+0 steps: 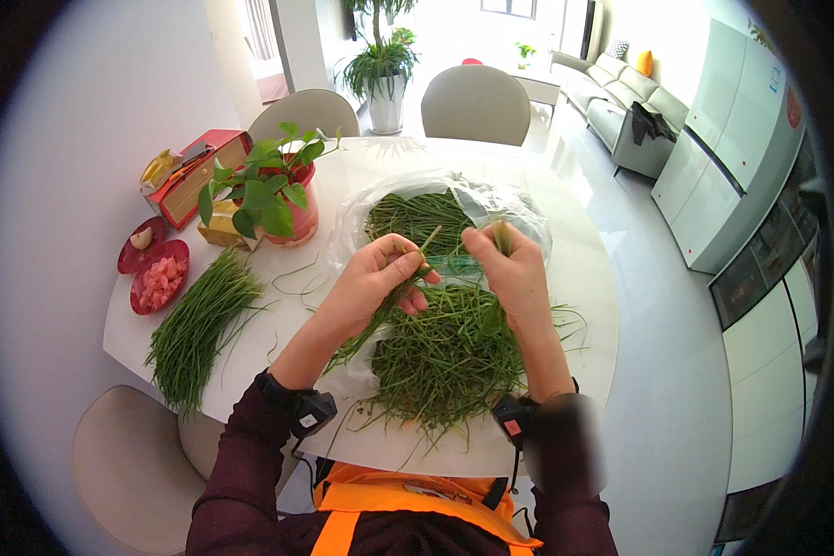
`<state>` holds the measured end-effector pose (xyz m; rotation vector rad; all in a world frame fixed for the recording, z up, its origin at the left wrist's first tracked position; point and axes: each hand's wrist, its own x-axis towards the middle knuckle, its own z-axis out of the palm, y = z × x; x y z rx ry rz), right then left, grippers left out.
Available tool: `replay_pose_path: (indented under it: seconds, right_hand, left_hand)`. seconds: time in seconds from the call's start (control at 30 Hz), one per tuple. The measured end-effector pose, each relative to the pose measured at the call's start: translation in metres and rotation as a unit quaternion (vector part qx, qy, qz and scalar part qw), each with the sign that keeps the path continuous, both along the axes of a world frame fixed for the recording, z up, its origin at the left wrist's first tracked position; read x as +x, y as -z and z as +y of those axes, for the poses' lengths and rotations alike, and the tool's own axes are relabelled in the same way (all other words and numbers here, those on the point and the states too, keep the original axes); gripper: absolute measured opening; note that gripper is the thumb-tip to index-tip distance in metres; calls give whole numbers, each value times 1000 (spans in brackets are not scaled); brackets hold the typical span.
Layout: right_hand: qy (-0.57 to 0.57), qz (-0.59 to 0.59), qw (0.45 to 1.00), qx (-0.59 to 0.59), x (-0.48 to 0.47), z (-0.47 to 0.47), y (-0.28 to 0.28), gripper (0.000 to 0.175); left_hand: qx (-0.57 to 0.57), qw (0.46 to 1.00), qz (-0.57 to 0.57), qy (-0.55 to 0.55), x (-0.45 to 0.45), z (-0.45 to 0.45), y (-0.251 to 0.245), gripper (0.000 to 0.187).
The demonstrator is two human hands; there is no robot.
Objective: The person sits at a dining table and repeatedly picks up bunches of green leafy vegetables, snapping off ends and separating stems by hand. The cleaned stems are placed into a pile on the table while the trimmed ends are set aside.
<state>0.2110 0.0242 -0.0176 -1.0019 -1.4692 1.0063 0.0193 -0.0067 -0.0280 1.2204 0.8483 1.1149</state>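
Note:
My left hand (379, 278) grips a thin bunch of chives (375, 325), whose blades trail down toward the table, with a pale stalk end poking up past the thumb. My right hand (518, 267), level with it on the right, is curled around a small tuft of chives (502, 238). Below both hands lies a loose, tangled heap of chives (448, 361) with scraps around it. Just beyond them, a clear plastic bag (354, 215) holds more chives (413, 215), laid more evenly. At the left, a neat bundle of chives (205, 326) rests on the white table (299, 278).
Left of the bundle sit a red dish of diced pink meat (160, 281) and a red dish with a garlic bulb (141, 238). Behind are a potted plant (271, 194), a yellow pack (219, 226) and a red box (205, 177). Chairs (476, 104) stand around the table.

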Motion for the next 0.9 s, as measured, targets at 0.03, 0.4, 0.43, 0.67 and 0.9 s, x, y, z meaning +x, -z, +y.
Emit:
replay_pose_path:
  seconds: [0.03, 0.4, 0.43, 0.67, 0.9]
  right_hand:
    - [-12, -67, 998, 17, 3, 0, -1, 20]
    - [-105, 20, 994, 5, -12, -3, 8, 21]
    - [-139, 50, 989, -15, -14, -3, 9, 22]
    - [-116, -12, 993, 1, -14, -2, 11, 21]
    - [-117, -45, 992, -7, -17, -7, 6, 18]
  left_hand:
    - [-4, 1000, -8, -5, 0, 0, 0, 17]
    - [3, 1000, 11, 15, 7, -1, 4, 20]
    - [4, 1000, 9, 20, 7, -1, 4, 20]
    - [38, 998, 42, -37, 7, -1, 3, 19]
    - [47, 997, 42, -49, 8, -4, 3, 18]
